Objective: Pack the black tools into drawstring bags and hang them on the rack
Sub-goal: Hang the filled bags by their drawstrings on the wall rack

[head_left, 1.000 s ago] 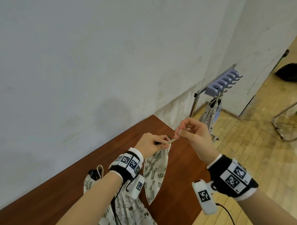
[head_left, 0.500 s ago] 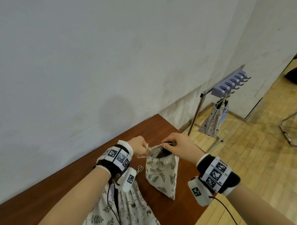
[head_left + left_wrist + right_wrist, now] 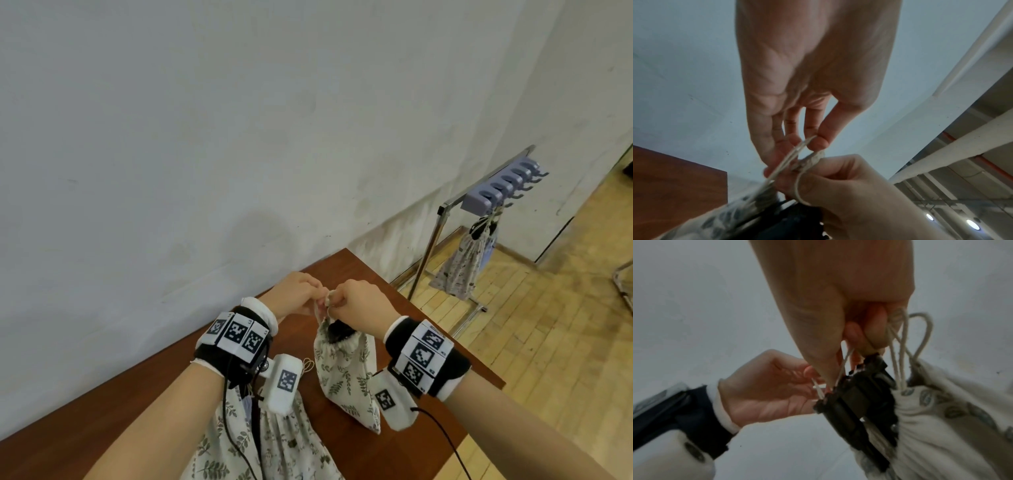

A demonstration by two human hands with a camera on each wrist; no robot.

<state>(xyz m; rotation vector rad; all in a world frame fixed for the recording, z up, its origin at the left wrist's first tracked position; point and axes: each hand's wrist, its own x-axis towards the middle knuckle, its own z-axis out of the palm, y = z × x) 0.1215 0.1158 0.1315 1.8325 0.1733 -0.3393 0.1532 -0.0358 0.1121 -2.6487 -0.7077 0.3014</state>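
A leaf-print drawstring bag (image 3: 346, 377) hangs over the brown table (image 3: 137, 411), and a black tool (image 3: 337, 334) pokes out of its gathered mouth. Both hands meet just above the mouth. My left hand (image 3: 317, 299) pinches one pale cord (image 3: 797, 149) between thumb and fingers. My right hand (image 3: 334, 303) has its fingers curled around the cord loops (image 3: 900, 340) on the other side. In the right wrist view the black tool (image 3: 857, 402) sticks up out of the bag (image 3: 941, 426), close under the fingers.
A second leaf-print bag (image 3: 274, 442) lies on the table under my left forearm. To the right on the wood floor stands a metal rack (image 3: 428, 260) with a lilac row of hooks (image 3: 500, 185), and one packed bag (image 3: 459, 267) hangs from it. A white wall runs behind.
A second ago the hands held a cord high in the air. They dropped to either side of the bag's mouth, and now grip the cords close together above it.
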